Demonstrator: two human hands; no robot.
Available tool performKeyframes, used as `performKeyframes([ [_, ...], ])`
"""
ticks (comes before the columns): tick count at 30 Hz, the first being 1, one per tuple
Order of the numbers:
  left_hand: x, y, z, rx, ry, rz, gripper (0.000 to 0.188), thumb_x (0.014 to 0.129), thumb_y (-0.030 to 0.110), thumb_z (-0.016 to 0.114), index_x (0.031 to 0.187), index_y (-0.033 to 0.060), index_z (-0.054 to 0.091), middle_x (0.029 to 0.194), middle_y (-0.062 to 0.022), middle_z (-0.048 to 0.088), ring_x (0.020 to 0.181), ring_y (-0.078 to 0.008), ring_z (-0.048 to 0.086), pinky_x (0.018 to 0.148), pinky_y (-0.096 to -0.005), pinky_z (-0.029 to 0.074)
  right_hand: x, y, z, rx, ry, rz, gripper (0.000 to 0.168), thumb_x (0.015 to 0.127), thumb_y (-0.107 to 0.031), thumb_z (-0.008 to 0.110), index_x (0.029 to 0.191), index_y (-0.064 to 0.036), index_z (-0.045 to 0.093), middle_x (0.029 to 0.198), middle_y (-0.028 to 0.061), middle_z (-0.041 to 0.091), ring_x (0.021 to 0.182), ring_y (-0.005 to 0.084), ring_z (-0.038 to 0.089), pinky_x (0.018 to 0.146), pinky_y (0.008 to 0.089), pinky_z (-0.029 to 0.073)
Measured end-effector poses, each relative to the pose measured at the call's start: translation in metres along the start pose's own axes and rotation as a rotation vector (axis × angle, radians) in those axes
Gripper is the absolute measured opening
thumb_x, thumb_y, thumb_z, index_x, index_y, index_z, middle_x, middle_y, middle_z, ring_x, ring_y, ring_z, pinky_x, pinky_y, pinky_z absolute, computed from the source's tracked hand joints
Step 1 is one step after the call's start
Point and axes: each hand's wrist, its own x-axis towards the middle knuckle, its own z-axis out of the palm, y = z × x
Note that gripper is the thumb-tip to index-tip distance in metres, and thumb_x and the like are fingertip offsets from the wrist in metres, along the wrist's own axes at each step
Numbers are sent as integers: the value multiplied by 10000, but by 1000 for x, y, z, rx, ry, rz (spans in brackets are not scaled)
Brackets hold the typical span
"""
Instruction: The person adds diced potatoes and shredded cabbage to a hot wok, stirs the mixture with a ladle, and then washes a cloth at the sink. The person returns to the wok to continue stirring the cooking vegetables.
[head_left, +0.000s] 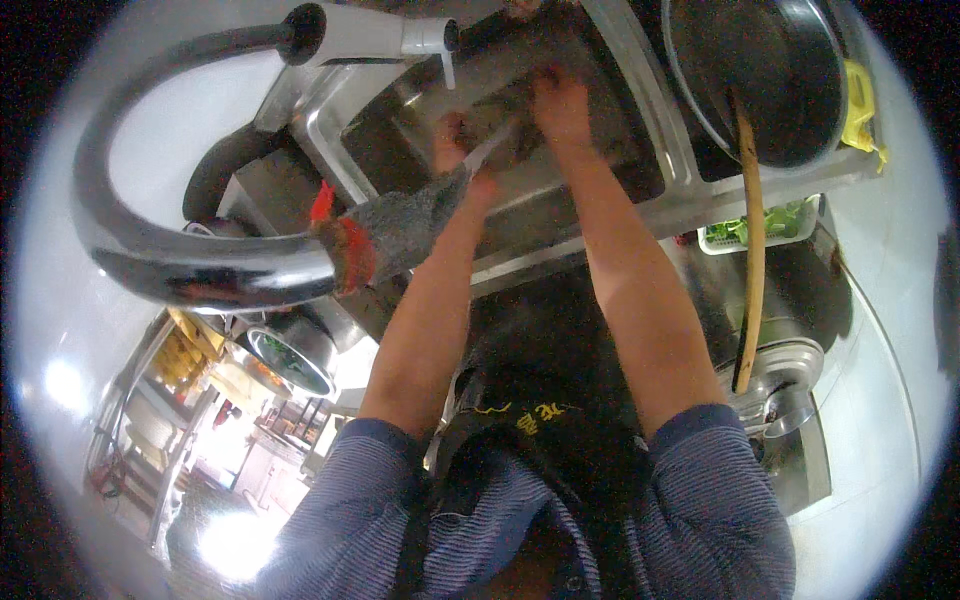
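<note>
Both my hands are low over a stainless steel sink basin (637, 112), blurred and dim. My left hand (480, 186) is beside the end of a grey fabric sleeve (409, 217); the sleeve partly hides it, and its grip cannot be made out. The sleeve is tied with a red band (356, 255) onto a curved metal faucet spout (217, 270). A pale streak, seemingly running water, leaves the sleeve's end towards the basin. Further right, my right hand (559, 101) reaches down into the basin, its fingers dark and unclear. Whether it holds anything cannot be told.
A large metal pot (787, 67) with a long wooden handle (752, 225) across it stands right of the basin. Near it are a yellow plastic bottle (859, 105), a white basket (814, 225) of leafy greens and stacked bowls (799, 360). Another bowl (289, 360) of greens is at lower left.
</note>
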Motion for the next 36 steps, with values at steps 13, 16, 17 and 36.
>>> performKeyframes([
  [13,45,-12,-52,354,-190,143,436,959,413,529,1287,125,521,1263,-116,587,1126,-316,576,976,-536,476,-185,-134,-31,54,-369,-363,240,839,-145,622,1069,-79,627,954,159,664,929,361,635,843,454,504],
  [16,32,-25,-47,392,-72,200,433,961,412,527,1291,133,513,1262,-117,587,1118,-315,581,978,-531,475,-165,-112,-18,-171,-354,-624,227,819,-173,635,1036,-108,655,930,138,681,873,364,646,800,467,522],
  [17,24,-25,-42,396,-27,203,432,962,412,526,1293,135,510,1262,-118,587,1115,-315,582,978,-530,475,-145,-96,-13,-132,-271,-542,268,782,-182,651,1028,-76,641,955,161,657,879,380,633,778,470,514],
  [36,69,28,-47,325,-324,109,301,893,210,652,1132,34,605,1064,-54,635,917,-151,608,730,-315,510,-73,-94,-38,246,-604,-255,294,867,-85,622,1157,-41,631,1071,78,674,983,161,623,879,306,484],
])
